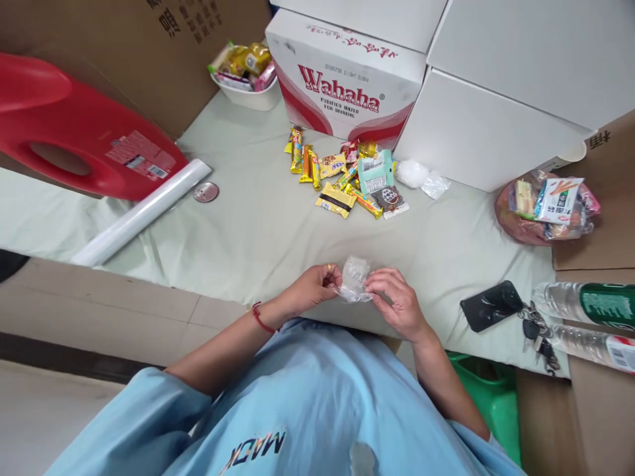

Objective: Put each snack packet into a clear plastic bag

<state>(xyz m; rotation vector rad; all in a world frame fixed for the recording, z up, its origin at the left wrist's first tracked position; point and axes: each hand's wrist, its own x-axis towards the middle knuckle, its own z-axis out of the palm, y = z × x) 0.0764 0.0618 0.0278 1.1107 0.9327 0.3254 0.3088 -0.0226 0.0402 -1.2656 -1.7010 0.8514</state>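
At the front edge of the cloth-covered table, a small clear plastic packet with something whitish inside is between my two hands. My left hand pinches its lower left edge, fingers curled in. On the other side, the thumb and fingers of my right hand grip its lower right edge. What exactly the packet contains is too blurred to make out. Farther back lies a loose pile of wrapped snacks in yellow, mint and dark wrappers, with a white clear-wrapped bundle to its right.
A red jug, a plastic film roll and a round metal disc are on the left. Behind stand a Wahaba-style printed water carton and a white snack bowl. Rightward are a pink snack bowl, phone, keys and bottles.
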